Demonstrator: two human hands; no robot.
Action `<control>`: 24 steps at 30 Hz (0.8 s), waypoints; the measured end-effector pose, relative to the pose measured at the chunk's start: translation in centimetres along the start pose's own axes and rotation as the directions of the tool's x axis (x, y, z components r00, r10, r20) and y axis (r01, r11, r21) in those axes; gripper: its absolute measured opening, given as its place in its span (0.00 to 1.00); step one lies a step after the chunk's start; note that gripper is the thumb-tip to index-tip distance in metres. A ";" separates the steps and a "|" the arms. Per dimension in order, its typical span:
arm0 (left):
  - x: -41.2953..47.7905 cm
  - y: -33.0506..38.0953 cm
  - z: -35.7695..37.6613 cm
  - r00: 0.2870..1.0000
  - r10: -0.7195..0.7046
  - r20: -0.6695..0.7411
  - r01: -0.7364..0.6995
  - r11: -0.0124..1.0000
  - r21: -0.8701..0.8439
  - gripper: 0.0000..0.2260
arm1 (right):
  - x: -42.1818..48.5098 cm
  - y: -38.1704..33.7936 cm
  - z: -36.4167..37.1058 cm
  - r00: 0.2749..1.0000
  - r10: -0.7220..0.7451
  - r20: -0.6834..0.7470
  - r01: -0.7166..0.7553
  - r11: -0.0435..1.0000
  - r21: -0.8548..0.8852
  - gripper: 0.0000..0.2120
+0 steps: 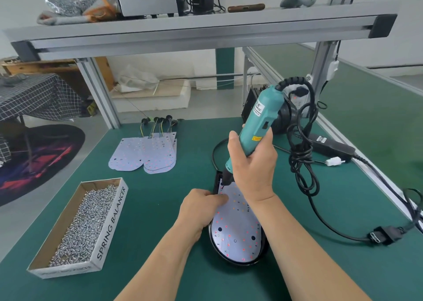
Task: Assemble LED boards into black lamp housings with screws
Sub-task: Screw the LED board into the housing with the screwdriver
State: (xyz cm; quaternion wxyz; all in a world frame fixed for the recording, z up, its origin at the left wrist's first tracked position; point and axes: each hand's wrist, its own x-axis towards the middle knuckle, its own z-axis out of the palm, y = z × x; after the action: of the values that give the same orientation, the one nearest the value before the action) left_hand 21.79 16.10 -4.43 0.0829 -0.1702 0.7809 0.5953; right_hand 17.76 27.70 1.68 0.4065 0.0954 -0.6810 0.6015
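A white LED board (235, 234) lies flat inside a black lamp housing (217, 181) on the table (160, 209). Spare boards (143, 154) are stacked farther back, and loose silver screws (87, 220) fill a cardboard box (111, 222).

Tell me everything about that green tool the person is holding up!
It is a teal electric screwdriver with a plastic-looking body, a white label, a yellow sticker and a black nose. It tilts, top leaning right, its bit pointing down at the far left corner of the white LED board. The right hand grips its lower body. A black cord leaves its top.
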 end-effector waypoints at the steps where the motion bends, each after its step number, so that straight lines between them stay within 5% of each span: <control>1: 0.0 0.0 0.0 1.000 -0.001 0.001 0.001 1.000 0.000 0.15 | 0.0 0.0 0.1 1.000 -0.001 0.007 0.001 1.000 -0.002 0.14; 18: -0.3 0.0 0.1 0.999 0.024 -0.047 -0.021 0.998 0.053 0.16 | -0.1 -0.2 -0.3 0.990 0.133 0.048 -0.136 0.989 0.064 0.11; 24: -0.6 0.1 0.1 0.998 0.011 -0.060 -0.008 0.999 0.046 0.13 | 4.3 -0.6 -5.2 0.938 0.297 -0.180 -0.251 0.938 0.239 0.13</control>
State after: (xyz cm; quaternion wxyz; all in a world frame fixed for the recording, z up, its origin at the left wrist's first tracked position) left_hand 22.25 16.36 -4.18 0.0607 -0.1824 0.7973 0.5722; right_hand 17.60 33.77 4.76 0.3764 -0.0230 -0.5720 0.7285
